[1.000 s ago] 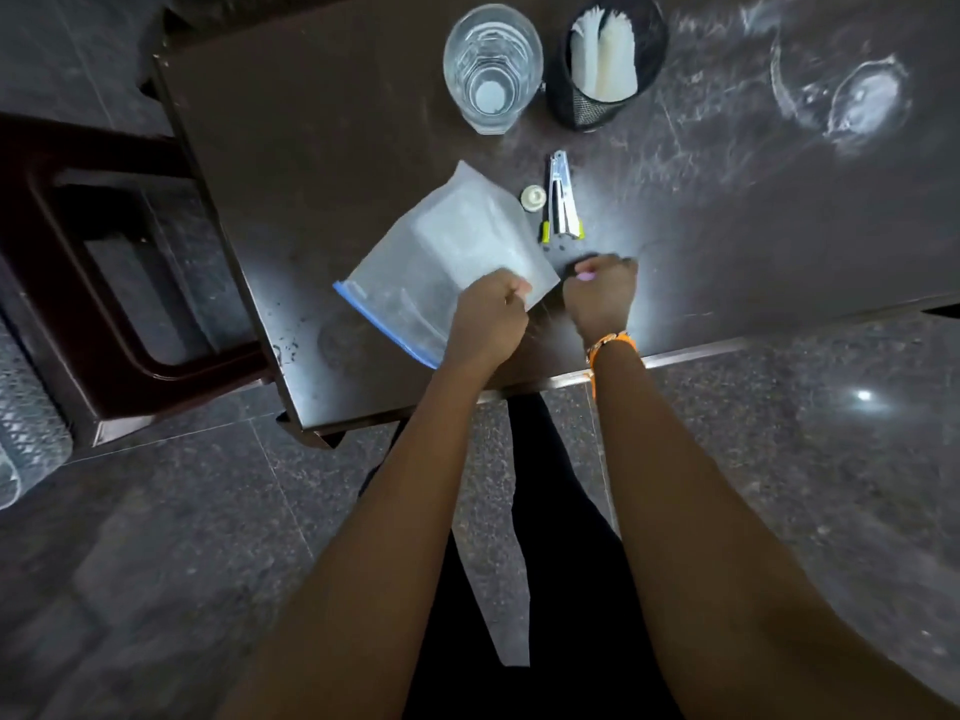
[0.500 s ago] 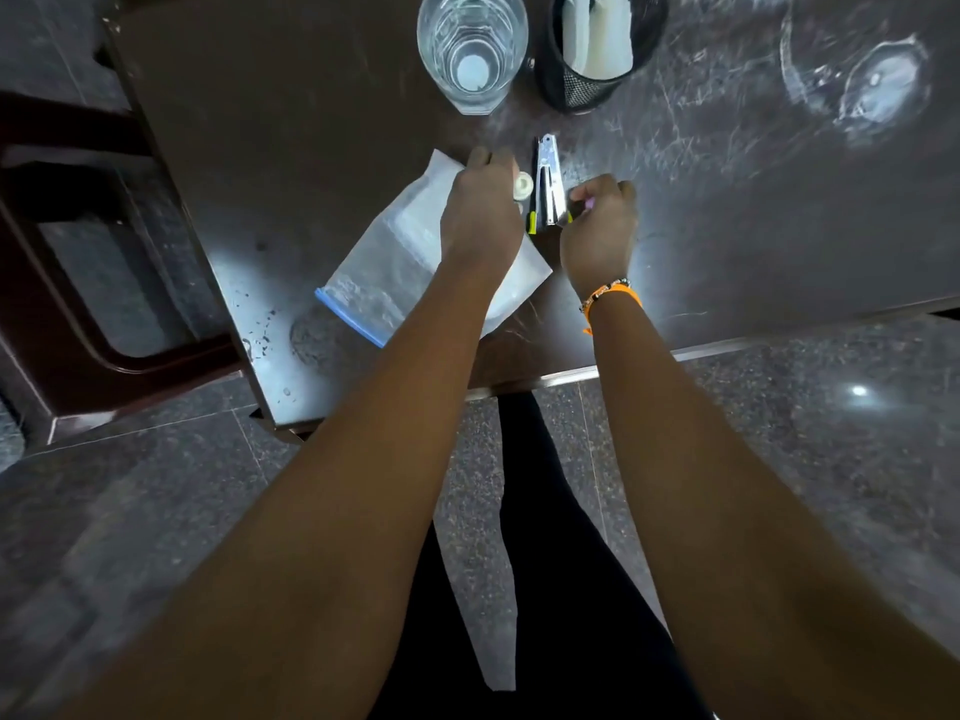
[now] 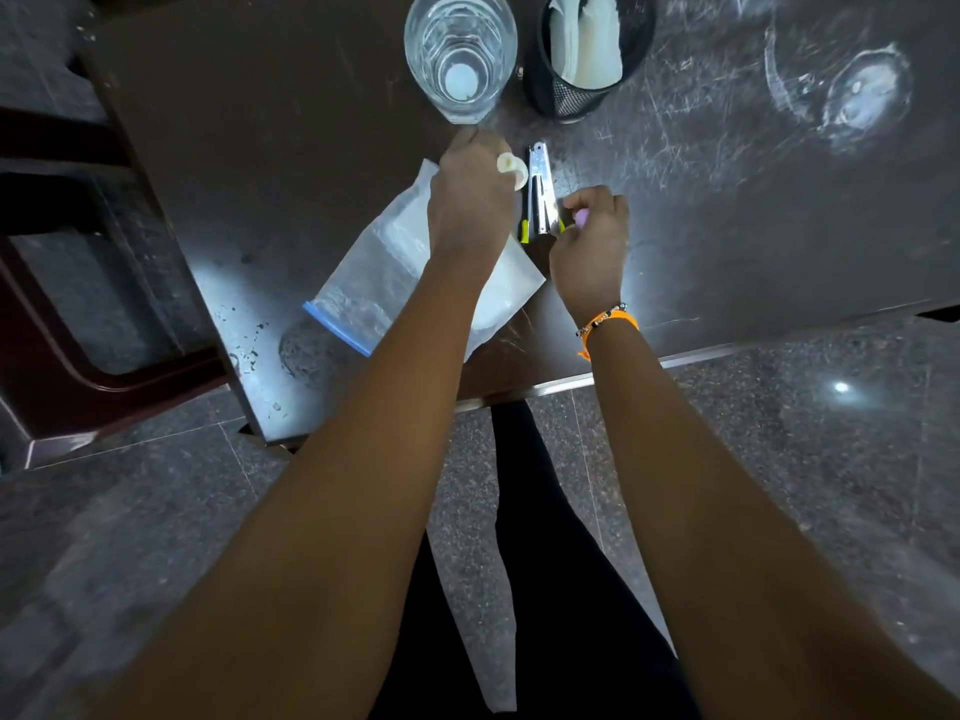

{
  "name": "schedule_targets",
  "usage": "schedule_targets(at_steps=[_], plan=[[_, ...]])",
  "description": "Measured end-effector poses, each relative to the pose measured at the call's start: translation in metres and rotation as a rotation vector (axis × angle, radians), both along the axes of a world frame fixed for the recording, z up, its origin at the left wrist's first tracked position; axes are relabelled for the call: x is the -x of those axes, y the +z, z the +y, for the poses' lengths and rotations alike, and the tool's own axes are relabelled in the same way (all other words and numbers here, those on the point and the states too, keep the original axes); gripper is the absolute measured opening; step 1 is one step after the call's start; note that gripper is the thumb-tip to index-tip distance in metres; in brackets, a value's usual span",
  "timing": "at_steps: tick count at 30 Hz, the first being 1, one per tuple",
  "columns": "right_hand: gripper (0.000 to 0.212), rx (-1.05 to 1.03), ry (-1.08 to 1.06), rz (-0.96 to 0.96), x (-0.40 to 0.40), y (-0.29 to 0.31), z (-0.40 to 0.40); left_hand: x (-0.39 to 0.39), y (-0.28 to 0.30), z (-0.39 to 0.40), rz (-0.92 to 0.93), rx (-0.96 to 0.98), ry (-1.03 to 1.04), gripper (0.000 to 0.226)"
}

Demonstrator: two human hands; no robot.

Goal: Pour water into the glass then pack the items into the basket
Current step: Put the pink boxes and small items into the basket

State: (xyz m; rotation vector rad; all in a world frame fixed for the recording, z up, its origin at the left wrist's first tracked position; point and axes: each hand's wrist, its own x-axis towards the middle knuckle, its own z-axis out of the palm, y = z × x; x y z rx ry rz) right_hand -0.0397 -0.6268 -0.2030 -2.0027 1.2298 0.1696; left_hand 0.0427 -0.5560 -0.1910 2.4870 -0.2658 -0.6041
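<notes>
A clear glass (image 3: pixel 460 54) holding water stands at the table's far edge. Beside it, to the right, is a black mesh basket (image 3: pixel 563 96) with white folded pieces inside. My left hand (image 3: pixel 472 205) pinches a small white round cap (image 3: pixel 511 169) at its fingertips, above a clear zip bag (image 3: pixel 384 283) with a blue seal. A metal tool with yellow-green handles (image 3: pixel 539 194) lies just right of the cap. My right hand (image 3: pixel 589 241) has its fingers closed on the tool's near end.
The dark scratched table (image 3: pixel 753 210) has its front edge (image 3: pixel 675 362) near my wrists and white water marks (image 3: pixel 862 96) at the far right. A dark red chair (image 3: pixel 78 314) stands to the left. Stone floor lies below.
Both hands left the zip bag's near corner and moved forward. My left hand took the white cap and my right hand closed on the tool's near end.
</notes>
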Motion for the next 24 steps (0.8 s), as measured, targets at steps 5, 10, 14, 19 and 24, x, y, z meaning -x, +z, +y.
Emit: schedule_targets(at_steps=[5,10,14,19,24], plan=[[0.023,-0.086,-0.081,-0.08,-0.009,0.016,0.025,0.009,0.027,0.049,0.044,0.226,0.366,0.013],[0.032,-0.18,0.071,-0.097,-0.03,0.043,0.08,0.02,0.046,0.134,0.135,0.266,0.767,0.013],[0.034,-0.221,0.212,-0.116,-0.06,0.067,0.147,0.02,0.066,0.213,0.103,0.274,0.989,0.015],[0.018,-0.46,0.266,-0.161,-0.1,0.1,0.244,0.008,0.1,0.305,0.028,0.417,1.217,0.013],[0.021,-0.595,0.404,-0.221,-0.144,0.129,0.34,-0.015,0.132,0.397,-0.158,0.387,1.33,0.018]])
